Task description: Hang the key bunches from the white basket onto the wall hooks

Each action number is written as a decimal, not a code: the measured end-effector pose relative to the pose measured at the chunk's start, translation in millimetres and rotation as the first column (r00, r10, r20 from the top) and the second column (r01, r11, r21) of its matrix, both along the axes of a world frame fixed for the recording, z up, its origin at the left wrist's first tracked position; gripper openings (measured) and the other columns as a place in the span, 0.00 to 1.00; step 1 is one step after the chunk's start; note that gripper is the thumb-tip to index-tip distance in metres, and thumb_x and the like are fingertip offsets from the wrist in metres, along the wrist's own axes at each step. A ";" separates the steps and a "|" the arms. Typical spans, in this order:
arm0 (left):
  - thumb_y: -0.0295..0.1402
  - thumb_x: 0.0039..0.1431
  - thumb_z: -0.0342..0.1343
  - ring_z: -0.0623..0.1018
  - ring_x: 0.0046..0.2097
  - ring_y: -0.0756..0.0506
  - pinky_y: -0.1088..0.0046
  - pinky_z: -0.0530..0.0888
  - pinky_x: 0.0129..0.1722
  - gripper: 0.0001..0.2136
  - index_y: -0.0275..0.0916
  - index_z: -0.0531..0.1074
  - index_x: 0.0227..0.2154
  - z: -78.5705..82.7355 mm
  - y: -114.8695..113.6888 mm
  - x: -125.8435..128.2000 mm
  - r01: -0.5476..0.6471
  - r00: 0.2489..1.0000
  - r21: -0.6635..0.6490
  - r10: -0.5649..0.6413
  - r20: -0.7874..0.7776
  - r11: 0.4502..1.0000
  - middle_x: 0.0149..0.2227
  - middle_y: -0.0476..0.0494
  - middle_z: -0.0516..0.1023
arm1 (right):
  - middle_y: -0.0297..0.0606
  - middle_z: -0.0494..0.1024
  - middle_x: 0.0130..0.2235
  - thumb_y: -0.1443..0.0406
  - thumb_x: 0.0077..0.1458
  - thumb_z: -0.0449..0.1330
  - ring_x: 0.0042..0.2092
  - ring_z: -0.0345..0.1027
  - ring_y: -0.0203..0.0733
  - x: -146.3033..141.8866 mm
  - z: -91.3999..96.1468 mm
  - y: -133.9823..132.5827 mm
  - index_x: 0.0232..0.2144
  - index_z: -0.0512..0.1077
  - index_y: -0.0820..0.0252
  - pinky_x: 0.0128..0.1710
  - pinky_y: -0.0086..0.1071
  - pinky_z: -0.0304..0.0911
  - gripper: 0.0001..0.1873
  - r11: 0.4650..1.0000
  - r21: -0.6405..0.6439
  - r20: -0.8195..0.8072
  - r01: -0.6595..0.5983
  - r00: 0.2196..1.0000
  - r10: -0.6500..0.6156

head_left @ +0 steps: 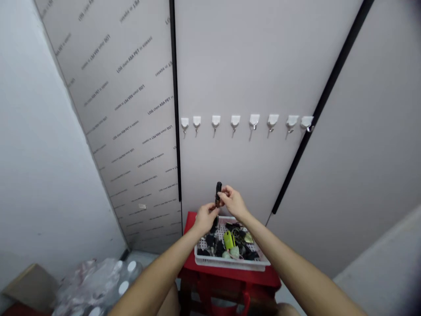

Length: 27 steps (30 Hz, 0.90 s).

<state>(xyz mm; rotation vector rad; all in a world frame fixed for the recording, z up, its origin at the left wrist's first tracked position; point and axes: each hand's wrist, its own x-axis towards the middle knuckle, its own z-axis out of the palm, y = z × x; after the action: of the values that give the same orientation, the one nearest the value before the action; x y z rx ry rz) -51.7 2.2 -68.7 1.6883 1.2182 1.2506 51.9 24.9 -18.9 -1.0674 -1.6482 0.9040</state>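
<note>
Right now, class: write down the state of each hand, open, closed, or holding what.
Left hand: closed, holding the black fob at its lower end.
Right hand: closed, pinching the black fob.

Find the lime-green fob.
In the head view, the lime-green fob lies in the white perforated basket, among dark keychains, just below the person's right hand.

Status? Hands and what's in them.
Left hand, right hand: fingers on black key fob. Fob above white plastic basket on red stool. White wall hooks higher up, not touching hands.
</note>
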 end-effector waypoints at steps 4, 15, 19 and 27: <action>0.32 0.44 0.44 0.66 0.26 0.53 0.80 0.62 0.24 0.10 0.31 0.67 0.28 40.2 6.8 -3.1 0.052 0.980 -0.051 -0.042 0.195 0.997 0.23 0.47 0.69 | 0.25 0.60 0.13 0.63 0.38 0.50 0.15 0.55 0.28 -12.0 47.0 -0.6 0.20 0.58 0.62 0.17 0.24 0.53 0.06 0.998 0.068 -0.080 0.006 0.997 0.000; 0.32 0.43 0.46 0.64 0.21 0.57 0.84 0.58 0.18 0.08 0.32 0.66 0.22 143.0 30.5 -53.0 -0.116 0.869 0.070 0.067 0.491 0.991 0.19 0.50 0.64 | 0.24 0.58 0.12 0.63 0.35 0.52 0.13 0.50 0.26 -95.2 148.9 36.1 0.20 0.60 0.62 0.12 0.22 0.48 0.08 0.975 0.222 -0.240 -0.007 0.969 0.062; 0.32 0.42 0.47 0.64 0.21 0.57 0.84 0.59 0.18 0.08 0.32 0.66 0.21 144.7 43.2 -75.2 -0.193 0.842 0.038 0.145 0.519 0.980 0.18 0.51 0.64 | 0.26 0.60 0.14 0.64 0.35 0.52 0.14 0.55 0.27 -117.5 152.4 53.5 0.19 0.61 0.63 0.14 0.22 0.53 0.06 0.969 0.236 -0.152 0.069 0.988 -0.033; 0.28 0.44 0.44 0.64 0.19 0.55 0.83 0.60 0.16 0.07 0.32 0.66 0.20 133.9 58.1 -86.9 -0.230 0.887 -0.027 0.221 0.406 0.973 0.16 0.50 0.64 | 0.31 0.65 0.15 0.64 0.38 0.51 0.16 0.59 0.29 -130.6 138.3 71.1 0.20 0.63 0.64 0.17 0.23 0.55 0.07 0.944 0.236 0.045 0.229 0.968 -0.246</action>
<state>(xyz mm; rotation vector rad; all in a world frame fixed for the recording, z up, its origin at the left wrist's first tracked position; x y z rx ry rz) -138.5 60.3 65.2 1.2342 1.1639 1.6636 -78.7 96.0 119.3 -1.1199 -1.5978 0.5083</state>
